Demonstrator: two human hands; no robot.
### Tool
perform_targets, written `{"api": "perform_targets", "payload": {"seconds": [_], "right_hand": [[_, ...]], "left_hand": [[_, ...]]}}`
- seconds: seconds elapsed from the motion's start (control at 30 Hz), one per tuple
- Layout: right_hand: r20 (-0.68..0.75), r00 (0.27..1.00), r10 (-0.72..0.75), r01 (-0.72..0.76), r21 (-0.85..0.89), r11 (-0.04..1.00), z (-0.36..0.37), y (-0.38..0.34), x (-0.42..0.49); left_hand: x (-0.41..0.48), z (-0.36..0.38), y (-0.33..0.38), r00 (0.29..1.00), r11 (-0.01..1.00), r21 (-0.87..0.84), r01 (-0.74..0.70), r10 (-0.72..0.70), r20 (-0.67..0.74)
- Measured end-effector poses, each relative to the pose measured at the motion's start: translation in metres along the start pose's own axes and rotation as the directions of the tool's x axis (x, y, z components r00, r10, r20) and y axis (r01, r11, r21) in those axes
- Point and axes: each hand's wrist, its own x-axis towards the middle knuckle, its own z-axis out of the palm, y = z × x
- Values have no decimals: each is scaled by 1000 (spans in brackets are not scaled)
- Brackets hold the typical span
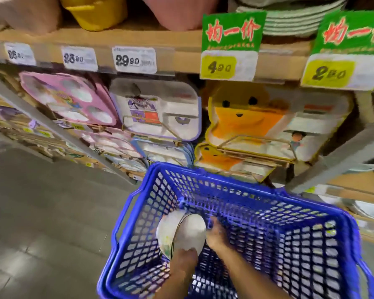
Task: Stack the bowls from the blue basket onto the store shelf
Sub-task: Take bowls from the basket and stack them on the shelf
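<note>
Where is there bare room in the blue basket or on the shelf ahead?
Free: the mesh bottom of the blue basket, from the right hand across to its right wall; the grey floor left of the basket. Crowded: the basket's left side, where the bowls, left hand and right hand meet; the shelf behind it, packed with divided trays.

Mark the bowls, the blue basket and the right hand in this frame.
bowls (189, 231): head view, pale face of the nearest bowl.
blue basket (300, 244): head view, right mesh wall.
right hand (216, 235): head view, back of the hand.
</note>
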Motion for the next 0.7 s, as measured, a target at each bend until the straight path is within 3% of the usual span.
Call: {"api": "perform_targets", "payload": {"seconds": [0.2, 0.5, 0.7], "right_hand": [[29, 997, -67, 71, -175, 982, 19, -6, 24], [-10, 994, -107, 105, -109, 988, 8, 17, 29], [-51, 998, -47, 37, -175, 984, -30, 18, 6]], "left_hand": [[10, 13, -2, 998, 994, -100, 53, -56, -26], [-4, 17, -4, 997, 997, -15, -71, 70, -24], [-43, 11, -3, 975, 966, -125, -224, 222, -33]]}}
